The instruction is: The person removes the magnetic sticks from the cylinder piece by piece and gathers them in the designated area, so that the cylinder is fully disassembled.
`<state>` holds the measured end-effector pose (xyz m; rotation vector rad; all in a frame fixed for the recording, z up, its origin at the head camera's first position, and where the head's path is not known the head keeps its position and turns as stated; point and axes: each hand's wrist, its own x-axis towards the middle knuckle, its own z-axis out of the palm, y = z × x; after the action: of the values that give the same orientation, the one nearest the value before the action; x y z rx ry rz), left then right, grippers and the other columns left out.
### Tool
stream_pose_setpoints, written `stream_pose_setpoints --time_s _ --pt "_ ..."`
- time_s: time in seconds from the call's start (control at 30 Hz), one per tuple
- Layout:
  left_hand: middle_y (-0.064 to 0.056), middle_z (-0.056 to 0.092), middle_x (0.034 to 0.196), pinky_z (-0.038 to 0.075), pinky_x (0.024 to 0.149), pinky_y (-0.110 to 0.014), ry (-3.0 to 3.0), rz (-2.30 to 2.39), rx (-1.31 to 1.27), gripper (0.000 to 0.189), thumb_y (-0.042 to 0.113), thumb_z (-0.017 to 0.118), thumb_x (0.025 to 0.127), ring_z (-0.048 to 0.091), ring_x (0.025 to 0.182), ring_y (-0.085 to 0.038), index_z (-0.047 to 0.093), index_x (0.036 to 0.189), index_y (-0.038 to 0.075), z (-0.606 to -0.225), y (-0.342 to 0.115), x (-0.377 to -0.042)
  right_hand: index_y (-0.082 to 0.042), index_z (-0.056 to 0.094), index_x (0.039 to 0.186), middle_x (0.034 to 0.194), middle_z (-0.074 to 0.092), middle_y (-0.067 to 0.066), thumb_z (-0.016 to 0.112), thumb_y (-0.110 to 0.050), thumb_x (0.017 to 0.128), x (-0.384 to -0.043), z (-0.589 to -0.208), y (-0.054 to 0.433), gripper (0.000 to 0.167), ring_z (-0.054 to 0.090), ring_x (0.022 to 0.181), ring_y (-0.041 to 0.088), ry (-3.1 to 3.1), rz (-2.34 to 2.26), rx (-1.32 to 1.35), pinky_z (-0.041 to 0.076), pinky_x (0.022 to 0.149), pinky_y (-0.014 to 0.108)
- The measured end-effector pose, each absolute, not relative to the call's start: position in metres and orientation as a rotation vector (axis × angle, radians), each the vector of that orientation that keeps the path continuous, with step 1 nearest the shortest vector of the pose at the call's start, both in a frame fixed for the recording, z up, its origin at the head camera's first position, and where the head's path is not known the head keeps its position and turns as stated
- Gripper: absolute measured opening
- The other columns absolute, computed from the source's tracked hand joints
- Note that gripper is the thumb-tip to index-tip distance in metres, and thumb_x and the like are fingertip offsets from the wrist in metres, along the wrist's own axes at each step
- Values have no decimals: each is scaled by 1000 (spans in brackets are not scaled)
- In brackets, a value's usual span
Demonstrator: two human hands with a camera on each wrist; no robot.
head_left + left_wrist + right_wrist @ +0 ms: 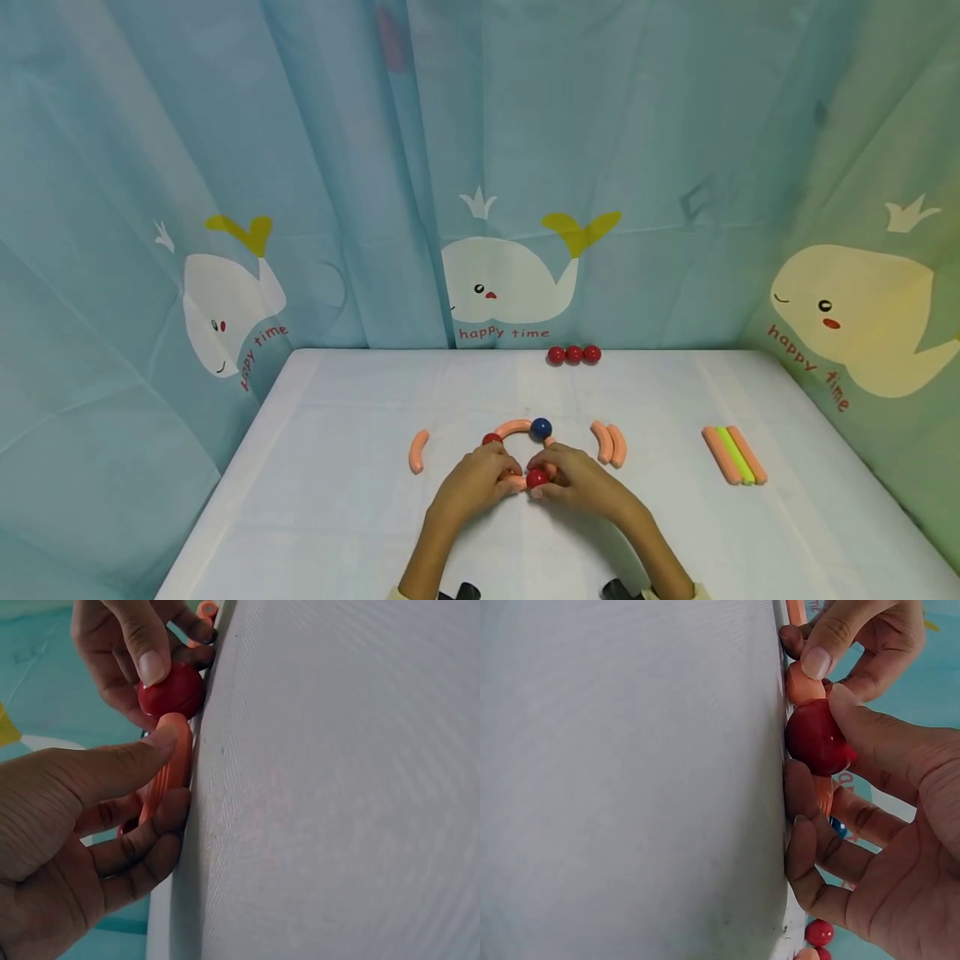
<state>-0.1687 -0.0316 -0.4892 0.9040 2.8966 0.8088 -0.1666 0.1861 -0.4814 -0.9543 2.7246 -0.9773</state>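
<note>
A small ring of curved orange rods and balls lies on the white table [360, 533] between the hands. The left hand [472, 482] pinches a curved orange rod [176, 754] between thumb and fingers at the ring's near side. Against that rod's end sits a glossy red ball [537, 478], which the right hand [581, 482] holds with its thumb and fingers. On the ring's far side, another curved orange rod [513, 427] runs between a second red ball [491, 438] and a blue ball [541, 428]. Fingers partly cover both sides of the ring.
One curved orange rod [418, 452] lies to the left, and a pair of curved orange rods [609, 443] to the right. Farther right are straight orange and green sticks [735, 455]. Three red balls [573, 355] line the back edge, before a blue whale-print curtain [645, 275].
</note>
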Motion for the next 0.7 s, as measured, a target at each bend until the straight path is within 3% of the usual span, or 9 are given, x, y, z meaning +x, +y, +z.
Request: stream_pose_setpoints --time_s 0.37,0.7 --pt "10 55 87 41 64 -14 2911 858 897 17 32 72 87 44 71 0 76 94 17 -491 -32 -168 -8 67 107 85 55 -1 73 -28 88 -167 -478 186 28 45 78 4 2701 -1012 -932 37 65 20" --pt "9 54 87 39 63 -15 2877 888 850 13 27 72 88 42 72 -1 76 94 16 -490 -31 -167 -9 68 104 83 54 -3 74 -23 86 -168 -482 186 24 45 76 4 2732 -985 -992 38 64 18"
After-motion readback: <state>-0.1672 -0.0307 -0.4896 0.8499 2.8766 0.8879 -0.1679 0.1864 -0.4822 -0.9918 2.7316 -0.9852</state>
